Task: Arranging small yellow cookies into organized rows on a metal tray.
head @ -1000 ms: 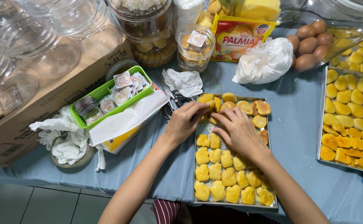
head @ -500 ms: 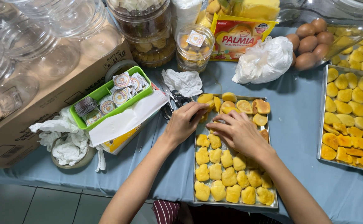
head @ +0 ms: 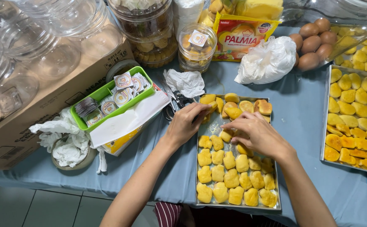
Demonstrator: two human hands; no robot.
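Observation:
A metal baking tray [head: 200, 198] lies on the blue tablecloth in front of me, filled with several yellow cookies [head: 225, 176] in rows. My left hand [head: 185, 122] rests on the tray's upper left edge, fingertips pinching a cookie there. My right hand [head: 255, 132] lies over the middle of the tray, fingers curled down on the cookies beneath it. Looser, browner cookies [head: 250, 107] sit heaped at the tray's far end.
A second tray of yellow cookies [head: 357, 113] sits at the right. Behind are brown eggs [head: 313, 40], a white plastic bag [head: 267, 61], a yellow margarine packet [head: 244, 38], jars of cookies [head: 150, 29], a green basket of stickers [head: 110, 98], a cardboard box [head: 36, 113] and clear plastic jars [head: 36, 46].
Both hands stay on the upper part of the tray; the fingers shift slightly among the cookies. Nothing else moved.

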